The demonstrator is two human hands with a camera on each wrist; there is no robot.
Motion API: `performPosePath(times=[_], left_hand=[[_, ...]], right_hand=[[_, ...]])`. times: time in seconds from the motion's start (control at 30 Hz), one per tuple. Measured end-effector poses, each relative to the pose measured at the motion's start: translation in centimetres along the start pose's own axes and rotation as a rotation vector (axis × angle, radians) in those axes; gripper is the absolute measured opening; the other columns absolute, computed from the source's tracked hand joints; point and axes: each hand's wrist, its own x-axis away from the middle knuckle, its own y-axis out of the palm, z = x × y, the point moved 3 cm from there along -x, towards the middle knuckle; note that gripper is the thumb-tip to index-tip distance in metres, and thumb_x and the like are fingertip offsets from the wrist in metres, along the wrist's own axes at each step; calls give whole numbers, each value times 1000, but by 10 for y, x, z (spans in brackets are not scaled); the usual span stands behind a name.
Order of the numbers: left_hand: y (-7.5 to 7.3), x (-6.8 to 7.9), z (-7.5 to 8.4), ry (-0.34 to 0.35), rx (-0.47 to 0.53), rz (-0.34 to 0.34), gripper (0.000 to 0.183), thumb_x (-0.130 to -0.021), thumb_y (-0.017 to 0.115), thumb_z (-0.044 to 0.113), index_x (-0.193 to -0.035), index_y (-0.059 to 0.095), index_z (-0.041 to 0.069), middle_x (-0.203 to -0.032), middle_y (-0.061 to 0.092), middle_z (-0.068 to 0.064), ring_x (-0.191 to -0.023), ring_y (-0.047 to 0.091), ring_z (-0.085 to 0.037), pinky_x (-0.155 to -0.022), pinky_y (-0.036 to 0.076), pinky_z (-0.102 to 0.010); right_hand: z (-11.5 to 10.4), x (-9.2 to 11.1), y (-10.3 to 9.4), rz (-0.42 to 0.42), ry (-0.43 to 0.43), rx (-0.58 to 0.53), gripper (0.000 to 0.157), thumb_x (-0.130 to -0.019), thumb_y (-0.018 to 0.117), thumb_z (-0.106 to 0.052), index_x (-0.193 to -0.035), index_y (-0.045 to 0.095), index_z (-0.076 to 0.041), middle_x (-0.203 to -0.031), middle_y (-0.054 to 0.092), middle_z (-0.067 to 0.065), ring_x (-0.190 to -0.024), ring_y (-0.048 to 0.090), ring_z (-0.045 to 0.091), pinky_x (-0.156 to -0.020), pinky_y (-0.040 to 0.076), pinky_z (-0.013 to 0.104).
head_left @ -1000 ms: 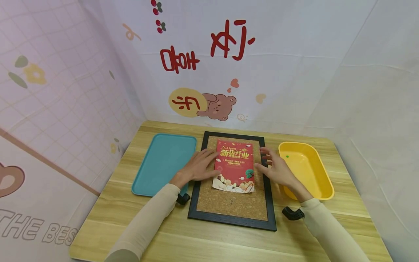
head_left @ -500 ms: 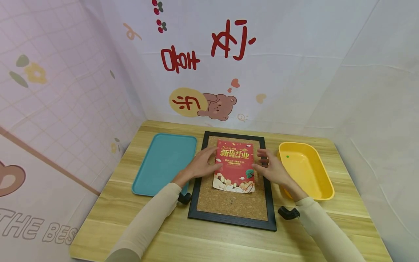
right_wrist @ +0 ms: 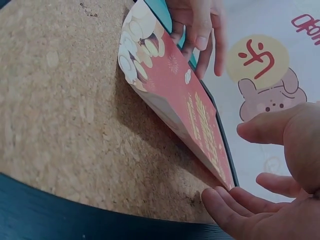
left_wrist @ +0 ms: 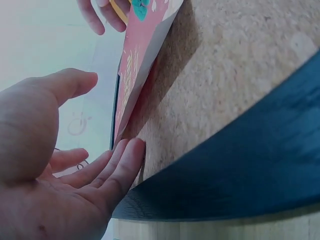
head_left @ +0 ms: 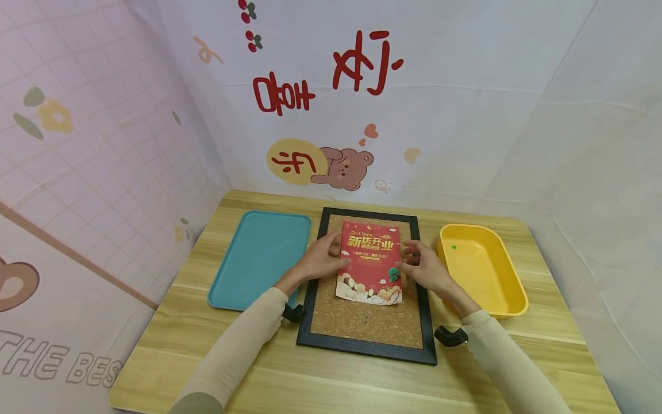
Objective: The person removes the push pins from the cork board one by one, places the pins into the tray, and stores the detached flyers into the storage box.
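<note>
On corkbd (head_left: 364, 325): flyer (head_left: 369, 264) lengthwise, top fwd

The bare right hand (head_left: 430, 269) has drifted inward to the right edge of the rectangular red-and-gold paper poster (head_left: 369, 273); the bare left hand's (head_left: 318, 260) thumb sits higher (only slightly) along the opposite edge.

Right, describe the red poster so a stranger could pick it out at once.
On the wooden table, between the blue tray and the yellow bin, lies a black-framed cork board. On it, between the left hand and the right hand, is the poster: unlike its neighbours, red with gold lettering.
</note>
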Motion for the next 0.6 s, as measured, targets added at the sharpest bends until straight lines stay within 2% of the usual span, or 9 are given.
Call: performPosePath(times=[0.23, 0.47, 0.6], left_hand=[[1, 0, -4, -63, 9, -4, 96, -103, 82, 36, -179, 30, 7, -161, 62, -22, -136, 74, -37, -110, 65, -56], [1, 1, -4, -67, 42, 1, 94, -103, 83, 33, -178, 33, 5, -155, 66, -24, -134, 75, -37, -108, 66, -55], [2, 1, -5, -66, 46, 2, 91, -104, 81, 30, -177, 34, 3, -150, 68, -23, -130, 77, -36, -107, 67, -52]], right_hand=[[4, -3, 5, -8, 41, -71, 75, -108, 78, -19, -168, 41, 5, -154, 61, 32, -134, 69, 48, -103, 68, 46], [3, -5, 10, -13, 99, -154, 81, -109, 76, -16, -172, 31, 5, -154, 59, 33, -136, 67, 47, -102, 69, 43], [3, -6, 13, 1, 114, -201, 78, -109, 75, -13, -171, 31, 8, -150, 59, 35, -130, 69, 44, -97, 71, 41]])
